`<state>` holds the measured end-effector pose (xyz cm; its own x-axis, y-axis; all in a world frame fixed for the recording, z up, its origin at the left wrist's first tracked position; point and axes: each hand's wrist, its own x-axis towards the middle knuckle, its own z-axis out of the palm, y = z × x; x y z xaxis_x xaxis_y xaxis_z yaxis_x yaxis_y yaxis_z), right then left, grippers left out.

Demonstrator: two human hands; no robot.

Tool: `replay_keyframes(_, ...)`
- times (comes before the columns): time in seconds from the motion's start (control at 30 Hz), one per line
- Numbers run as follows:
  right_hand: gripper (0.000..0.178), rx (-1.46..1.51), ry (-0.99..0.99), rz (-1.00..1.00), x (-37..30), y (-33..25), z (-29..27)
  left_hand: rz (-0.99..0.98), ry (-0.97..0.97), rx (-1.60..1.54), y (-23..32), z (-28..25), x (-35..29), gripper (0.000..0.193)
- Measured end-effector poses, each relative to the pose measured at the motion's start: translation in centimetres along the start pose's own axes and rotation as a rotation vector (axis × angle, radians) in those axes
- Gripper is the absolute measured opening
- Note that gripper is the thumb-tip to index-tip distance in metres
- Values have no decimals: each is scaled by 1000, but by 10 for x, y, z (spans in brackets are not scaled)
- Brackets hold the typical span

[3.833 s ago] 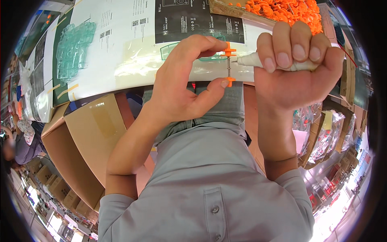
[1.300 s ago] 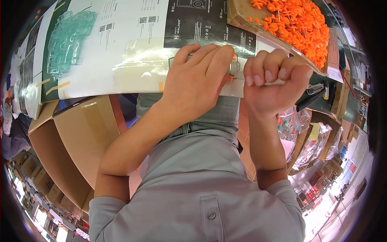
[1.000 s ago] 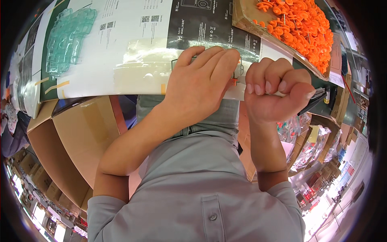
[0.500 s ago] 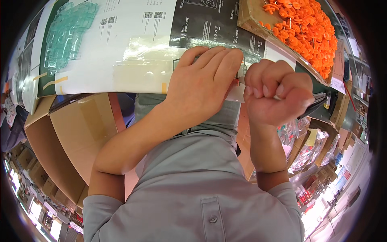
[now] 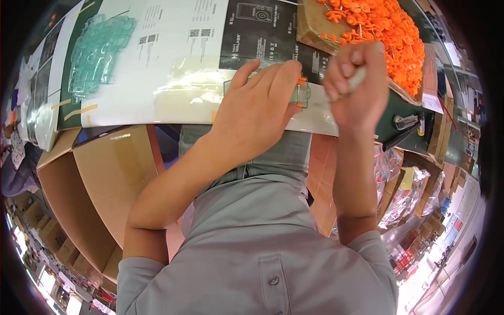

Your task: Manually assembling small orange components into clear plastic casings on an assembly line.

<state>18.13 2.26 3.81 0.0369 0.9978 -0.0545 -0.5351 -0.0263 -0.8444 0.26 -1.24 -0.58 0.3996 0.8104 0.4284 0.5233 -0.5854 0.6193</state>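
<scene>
On the printed sheet in front of me, my left hand (image 5: 257, 102) lies over a clear greenish plastic part (image 5: 303, 95) and grips it, fingers together. Two small orange pieces sit at the right end of that part; its middle is under my fingers. My right hand (image 5: 359, 86) is raised just right of it, fingers curled, slightly blurred. Something pale shows between the curled fingers, too unclear to name. Close beyond this hand is a heap of orange plastic pins (image 5: 396, 39) in a cardboard tray (image 5: 310, 29).
A stack of clear green plastic parts (image 5: 97, 58) lies at the far left of the table. At the right edge rest a utility knife (image 5: 405, 122) and a dark tool. Below the table edge stand an open carton (image 5: 113, 173) on the left and bagged items (image 5: 401, 199) on the right.
My right hand has moved up and away from the plastic part, toward the orange pins. The part's right end now shows. My left hand stays on it, and the whole view has shifted slightly.
</scene>
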Motion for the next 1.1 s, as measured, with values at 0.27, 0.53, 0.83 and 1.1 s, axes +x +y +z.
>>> replay_keyframes(0.27, 31, -1396, -263, -104, -38, 10, -15, -124, -109, 125, -1, -14, -4, 61)
replay_keyframes(0.53, 30, -1331, -148, -62, -35, -17, -37, -123, -150, 73, 3, -25, 12, 57)
replay_keyframes(0.83, 25, -1360, -111, -47, -52, -6, -39, -67, 55, 568, -121, -69, 179, 61)
replay_keyframes(1.1, 20, -1192, -58, -48, -57, -3, -48, -78, 110, 824, -165, -145, 201, 68)
